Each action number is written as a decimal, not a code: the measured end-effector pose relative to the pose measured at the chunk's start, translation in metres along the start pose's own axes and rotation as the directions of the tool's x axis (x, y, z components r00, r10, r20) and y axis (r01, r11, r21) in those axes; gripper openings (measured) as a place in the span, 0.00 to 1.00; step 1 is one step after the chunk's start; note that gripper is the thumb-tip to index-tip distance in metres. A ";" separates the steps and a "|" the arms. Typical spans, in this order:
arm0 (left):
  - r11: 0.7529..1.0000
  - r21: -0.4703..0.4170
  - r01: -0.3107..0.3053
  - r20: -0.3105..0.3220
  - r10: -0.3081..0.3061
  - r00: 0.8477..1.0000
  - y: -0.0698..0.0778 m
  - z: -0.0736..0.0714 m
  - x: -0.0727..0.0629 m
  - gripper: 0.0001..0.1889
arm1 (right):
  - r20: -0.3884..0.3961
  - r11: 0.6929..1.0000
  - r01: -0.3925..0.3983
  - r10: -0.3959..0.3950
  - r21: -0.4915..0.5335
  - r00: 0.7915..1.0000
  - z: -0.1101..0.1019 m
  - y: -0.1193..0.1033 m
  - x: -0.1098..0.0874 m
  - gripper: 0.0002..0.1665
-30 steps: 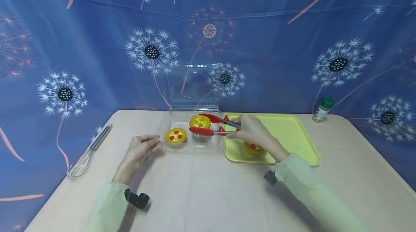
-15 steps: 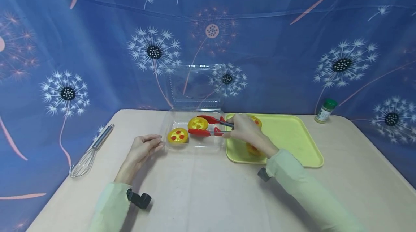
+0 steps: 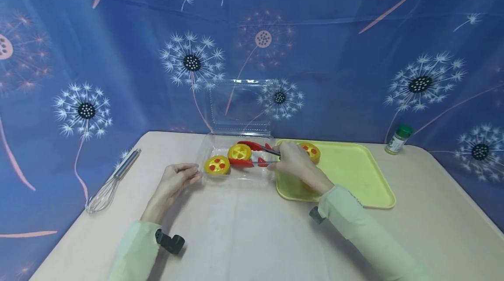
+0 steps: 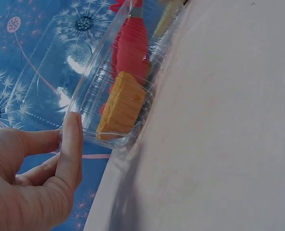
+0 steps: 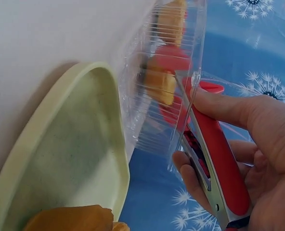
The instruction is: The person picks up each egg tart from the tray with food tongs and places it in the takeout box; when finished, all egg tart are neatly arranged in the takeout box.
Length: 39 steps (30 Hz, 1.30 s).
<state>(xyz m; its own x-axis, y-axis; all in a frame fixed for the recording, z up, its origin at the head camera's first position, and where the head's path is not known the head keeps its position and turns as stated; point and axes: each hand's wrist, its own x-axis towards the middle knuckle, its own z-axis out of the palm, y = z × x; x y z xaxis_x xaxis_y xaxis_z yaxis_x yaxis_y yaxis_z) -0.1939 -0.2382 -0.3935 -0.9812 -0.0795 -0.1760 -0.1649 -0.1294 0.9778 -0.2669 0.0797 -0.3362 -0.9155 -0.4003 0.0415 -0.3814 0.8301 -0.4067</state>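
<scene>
My left hand [image 3: 175, 182] pinches the left rim of a clear plastic clamshell box [image 3: 256, 177] between thumb and fingers. My right hand [image 3: 296, 160] grips metal tongs with red handles [image 5: 222, 168] and red tips [image 3: 242, 163]. The tips stand on either side of a yellow tart with a crossed top [image 3: 239, 152] inside the box; how firmly they press it cannot be told. Beside it on the left lies a tart with red dots [image 3: 217, 165]. Both look like toy food.
The box's clear lid [image 3: 240, 106] stands up at the back. A yellow tray [image 3: 354, 171] holds a red-dotted tart [image 3: 310, 152] and another mostly behind my right arm. A whisk [image 3: 112, 182] lies far left; a green-capped spice jar [image 3: 399, 139] stands at the back right.
The right hand and tongs have shifted left, and the crossed tart has come lower and closer to the dotted one. The left hand stays at the box rim. The view has shifted slightly.
</scene>
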 end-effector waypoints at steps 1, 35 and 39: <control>1.000 0.005 -0.002 0.002 0.002 1.000 0.000 0.000 0.000 0.23 | -0.008 1.000 0.007 -0.007 0.000 1.000 0.000 0.001 0.000 0.18; 1.000 -0.008 -0.005 0.027 0.005 1.000 -0.001 -0.003 0.001 0.24 | -0.050 0.984 -0.100 0.108 0.150 0.993 -0.064 0.055 -0.062 0.49; 1.000 0.006 0.010 0.028 -0.011 1.000 -0.001 -0.003 0.000 0.25 | -0.070 0.978 -0.125 0.139 0.167 0.988 -0.074 0.069 -0.077 0.52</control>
<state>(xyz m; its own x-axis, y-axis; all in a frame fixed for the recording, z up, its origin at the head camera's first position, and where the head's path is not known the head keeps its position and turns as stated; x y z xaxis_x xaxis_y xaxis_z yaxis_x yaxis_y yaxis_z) -0.1939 -0.2408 -0.3951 -0.9818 -0.0503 -0.1831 -0.1758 -0.1241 0.9766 -0.2320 0.1965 -0.2994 -0.9662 -0.2532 0.0484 -0.2368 0.7974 -0.5550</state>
